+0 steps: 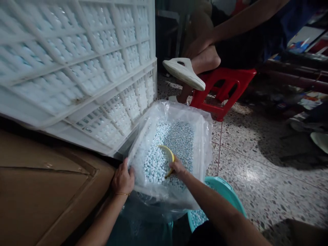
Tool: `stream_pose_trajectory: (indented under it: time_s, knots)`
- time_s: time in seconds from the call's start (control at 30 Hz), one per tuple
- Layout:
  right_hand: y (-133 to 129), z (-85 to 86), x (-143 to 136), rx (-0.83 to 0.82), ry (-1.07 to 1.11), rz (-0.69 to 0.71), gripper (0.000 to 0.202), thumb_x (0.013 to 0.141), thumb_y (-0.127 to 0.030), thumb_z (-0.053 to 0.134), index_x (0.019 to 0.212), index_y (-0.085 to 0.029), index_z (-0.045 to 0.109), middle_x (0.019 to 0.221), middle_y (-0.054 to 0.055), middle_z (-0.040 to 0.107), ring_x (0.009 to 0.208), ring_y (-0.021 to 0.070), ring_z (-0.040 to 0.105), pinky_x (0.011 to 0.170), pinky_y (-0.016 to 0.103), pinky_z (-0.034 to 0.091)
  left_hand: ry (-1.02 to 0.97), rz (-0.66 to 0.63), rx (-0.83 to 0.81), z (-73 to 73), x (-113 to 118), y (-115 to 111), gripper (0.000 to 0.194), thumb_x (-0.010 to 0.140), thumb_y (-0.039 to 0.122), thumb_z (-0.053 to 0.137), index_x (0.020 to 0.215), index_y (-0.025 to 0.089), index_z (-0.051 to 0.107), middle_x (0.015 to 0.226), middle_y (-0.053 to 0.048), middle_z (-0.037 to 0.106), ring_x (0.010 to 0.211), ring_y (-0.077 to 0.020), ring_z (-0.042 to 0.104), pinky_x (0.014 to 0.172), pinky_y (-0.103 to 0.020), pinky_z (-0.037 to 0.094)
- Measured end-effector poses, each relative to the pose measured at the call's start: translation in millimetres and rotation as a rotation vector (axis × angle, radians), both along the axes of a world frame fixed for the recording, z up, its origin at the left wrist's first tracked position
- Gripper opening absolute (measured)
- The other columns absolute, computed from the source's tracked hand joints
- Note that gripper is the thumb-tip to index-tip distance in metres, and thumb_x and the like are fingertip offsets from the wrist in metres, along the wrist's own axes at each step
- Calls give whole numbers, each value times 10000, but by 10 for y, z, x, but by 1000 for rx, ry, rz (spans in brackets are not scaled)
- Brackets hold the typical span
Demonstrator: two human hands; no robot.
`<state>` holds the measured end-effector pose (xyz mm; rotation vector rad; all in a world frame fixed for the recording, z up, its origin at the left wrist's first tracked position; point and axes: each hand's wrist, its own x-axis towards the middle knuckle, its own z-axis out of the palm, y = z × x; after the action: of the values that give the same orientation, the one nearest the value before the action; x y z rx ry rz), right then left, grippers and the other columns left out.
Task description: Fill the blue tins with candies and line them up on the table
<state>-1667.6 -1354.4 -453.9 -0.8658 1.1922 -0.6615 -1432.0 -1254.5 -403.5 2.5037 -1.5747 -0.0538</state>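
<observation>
A crate or tub lined with a clear plastic bag (pixel 203 136) sits in front of me, filled with small pale blue and white pellet-like pieces (pixel 179 135). My right hand (pixel 178 166) grips the side of a yellow-rimmed bowl (pixel 169 153), which lies tilted among the pieces. Many of them are inside the bowl, and its lower part is hidden. On the near left, my left hand (pixel 123 179) is closed over the lined container's edge, with its fingertips partly hidden by the bag.
White slatted crates (pixel 89 65) full of similar pieces stand stacked at left, beside a brown cardboard box (pixel 38 201). A turquoise basin (pixel 232 194) with more pieces is at lower right. Beyond, a person wearing a pale slipper (pixel 186 73) sits on a red stool (pixel 230 77).
</observation>
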Motion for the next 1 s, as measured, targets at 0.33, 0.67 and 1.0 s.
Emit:
stream_pose_trajectory:
  time_s: [0.33,0.67,1.0]
  knots:
    - [86,-60,30,257,-341,-148,322,521,-233,430,820,-169,531,569,-4,543,530,142,494,454,237,384,-21,2,26,-8,26,2,461,835,297,347,1266,133,342,1123,-113,536,983,-239,516,810,-315,399]
    - [79,679,-468,95,-544,-215,485,558,-179,451,1036,-175,533,804,23,646,701,178,575,541,278,464,23,-32,-17,-46,91,-34,471,816,299,371,1264,153,344,1142,-124,531,992,-241,525,806,-321,406]
    - [1234,1196,-2044,-19,-272,-456,460,588,-223,461,1035,-157,549,953,70,637,832,225,586,695,351,482,17,-58,69,-9,97,-107,537,810,433,326,1266,150,334,1109,-174,528,915,-309,543,683,-374,428]
